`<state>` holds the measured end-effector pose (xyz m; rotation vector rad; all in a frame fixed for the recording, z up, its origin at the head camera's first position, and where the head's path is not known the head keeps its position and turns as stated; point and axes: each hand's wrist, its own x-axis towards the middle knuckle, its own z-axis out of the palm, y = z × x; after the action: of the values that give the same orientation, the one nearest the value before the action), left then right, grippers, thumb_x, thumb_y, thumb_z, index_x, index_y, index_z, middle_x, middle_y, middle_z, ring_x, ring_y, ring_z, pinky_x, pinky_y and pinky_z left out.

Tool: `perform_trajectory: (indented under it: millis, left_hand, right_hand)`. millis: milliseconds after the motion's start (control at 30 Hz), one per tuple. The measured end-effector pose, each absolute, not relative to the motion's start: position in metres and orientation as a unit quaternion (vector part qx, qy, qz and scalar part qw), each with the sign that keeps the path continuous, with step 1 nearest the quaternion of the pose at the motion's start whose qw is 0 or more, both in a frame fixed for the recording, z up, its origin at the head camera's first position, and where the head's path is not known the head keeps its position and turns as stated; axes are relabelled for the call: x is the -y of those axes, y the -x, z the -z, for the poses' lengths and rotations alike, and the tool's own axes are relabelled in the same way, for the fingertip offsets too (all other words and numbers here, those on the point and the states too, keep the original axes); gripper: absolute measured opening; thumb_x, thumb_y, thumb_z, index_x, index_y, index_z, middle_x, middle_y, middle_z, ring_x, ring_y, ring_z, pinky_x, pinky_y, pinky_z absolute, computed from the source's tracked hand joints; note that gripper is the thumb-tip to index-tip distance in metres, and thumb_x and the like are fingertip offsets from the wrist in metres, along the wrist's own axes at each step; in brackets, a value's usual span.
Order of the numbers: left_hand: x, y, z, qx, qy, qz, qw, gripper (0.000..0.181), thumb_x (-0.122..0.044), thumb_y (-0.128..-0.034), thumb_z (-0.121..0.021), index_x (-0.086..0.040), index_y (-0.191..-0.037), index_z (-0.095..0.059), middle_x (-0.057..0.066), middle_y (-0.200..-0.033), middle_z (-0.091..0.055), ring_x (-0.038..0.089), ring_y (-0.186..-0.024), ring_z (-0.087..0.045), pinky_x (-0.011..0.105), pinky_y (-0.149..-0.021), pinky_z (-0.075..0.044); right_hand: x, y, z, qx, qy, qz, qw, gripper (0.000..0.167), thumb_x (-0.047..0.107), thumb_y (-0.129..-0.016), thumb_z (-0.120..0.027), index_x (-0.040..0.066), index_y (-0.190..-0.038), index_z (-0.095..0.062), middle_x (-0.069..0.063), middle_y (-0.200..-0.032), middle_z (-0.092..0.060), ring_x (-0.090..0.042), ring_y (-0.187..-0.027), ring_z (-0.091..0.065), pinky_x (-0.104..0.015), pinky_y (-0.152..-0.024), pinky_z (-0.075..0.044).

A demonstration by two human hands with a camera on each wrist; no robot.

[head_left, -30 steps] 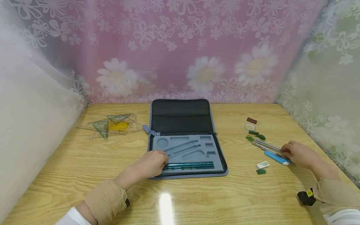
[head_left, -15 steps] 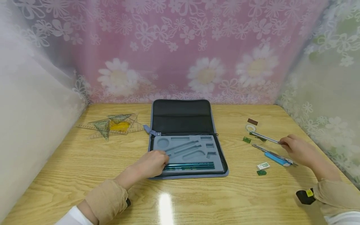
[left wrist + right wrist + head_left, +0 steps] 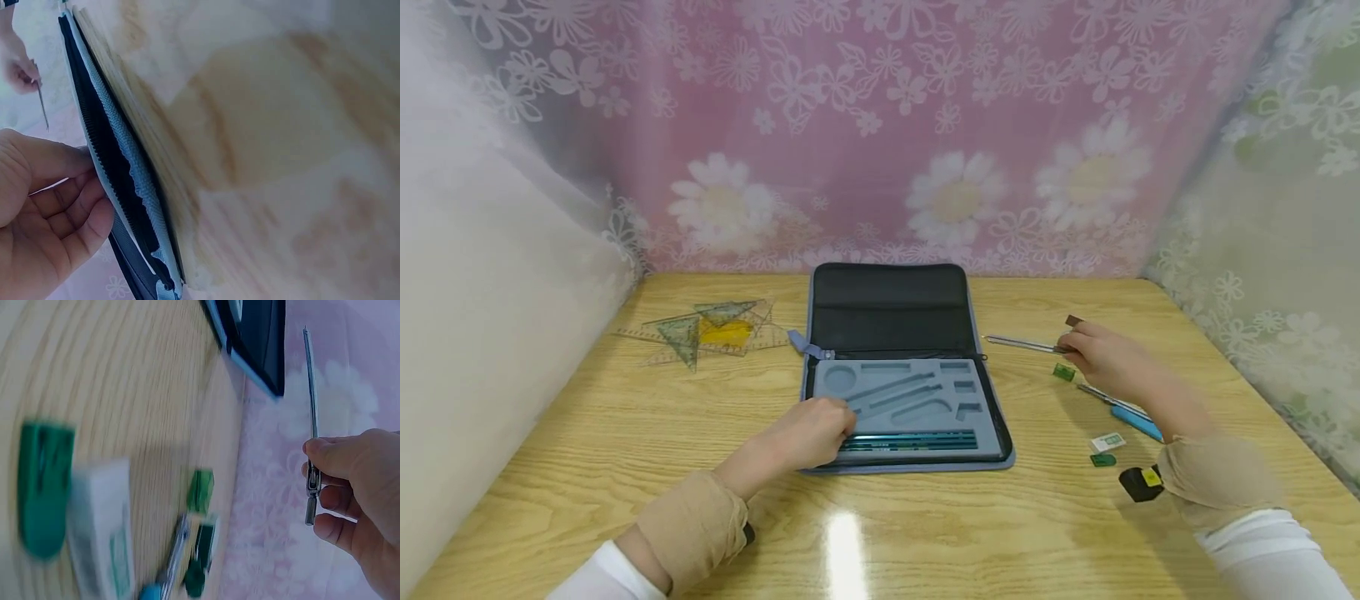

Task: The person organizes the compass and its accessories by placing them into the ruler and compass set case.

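Metal compass [image 3: 312, 394], pinched by the fingers of the right hand [image 3: 369, 487], shows me its handle [image 3: 310, 511] only in the right wrist view; the left hand [image 3: 50, 215] grips the case [image 3: 891, 325], fingertips partly hidden.

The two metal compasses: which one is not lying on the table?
The compass gripped in the right hand is held in the air; the other compass lies on the table beside the blue cutter.

In the head view, the right grip [image 3: 1102, 358] hides the compass handle [image 3: 310, 511].
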<state>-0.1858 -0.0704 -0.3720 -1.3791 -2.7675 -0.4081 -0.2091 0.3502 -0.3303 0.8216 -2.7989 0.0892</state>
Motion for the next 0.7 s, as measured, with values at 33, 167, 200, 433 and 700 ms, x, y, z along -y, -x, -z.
perform_trajectory:
  millis: [33,167,200,433,700]
  left_hand:
    - [0.07,0.186,0.372,0.887,0.442,0.132,0.009,0.025,0.008,-0.082,-0.058,-0.01,-0.065,-0.054,-0.004,-0.063,-0.042,0.009,-0.057,-0.036,0.022,-0.051,-0.034]
    - [0.07,0.186,0.37,0.886,0.444,0.136,0.004,0.023,0.009,-0.0821,-0.058,-0.009,-0.067,-0.057,-0.004,-0.064,-0.044,0.009,-0.058,-0.039,0.021,-0.051,-0.035]
    - [0.07,0.186,0.37,0.885,0.444,0.137,0.003,0.023,0.009,-0.082,-0.058,-0.009,-0.067,-0.057,-0.004,-0.065,-0.045,0.009,-0.058,-0.039,0.021,-0.052,-0.035]
    - [0.07,0.185,0.371,0.886,0.444,0.131,0.008,0.02,0.009,-0.082,-0.058,-0.007,-0.07,-0.061,-0.001,-0.067,-0.05,0.011,-0.061,-0.047,0.022,-0.054,-0.04]
    - [0.071,0.185,0.372,0.89,0.437,0.128,0.008,0.02,0.008,-0.0831,-0.058,-0.008,-0.071,-0.062,-0.003,-0.066,-0.048,0.009,-0.06,-0.044,0.021,-0.054,-0.038]
  right_hand:
    - [-0.344,0.212,0.331,0.953,-0.283,-0.033,0.106,0.014,-0.001,-0.084,-0.062,-0.002,-0.098,-0.064,-0.008,-0.088,-0.057,-0.022,-0.075,-0.057,-0.035,-0.063,-0.048]
    - [-0.32,0.221,0.336,0.943,-0.312,-0.043,0.11,0.013,-0.002,-0.085,-0.062,-0.002,-0.097,-0.064,-0.008,-0.087,-0.057,-0.02,-0.074,-0.057,-0.033,-0.063,-0.048]
    - [-0.314,0.223,0.338,0.939,-0.321,-0.043,0.114,0.012,-0.002,-0.085,-0.062,-0.002,-0.097,-0.064,-0.007,-0.086,-0.057,-0.019,-0.073,-0.057,-0.031,-0.061,-0.048]
    - [-0.279,0.23,0.35,0.918,-0.373,-0.051,0.126,0.012,-0.002,-0.082,-0.066,0.002,-0.093,-0.065,-0.004,-0.083,-0.057,-0.016,-0.069,-0.056,-0.029,-0.058,-0.046]
    - [-0.247,0.231,0.356,0.904,-0.409,-0.029,0.118,0.015,-0.001,-0.081,-0.067,0.004,-0.095,-0.066,-0.005,-0.088,-0.058,-0.019,-0.076,-0.059,-0.032,-0.064,-0.049]
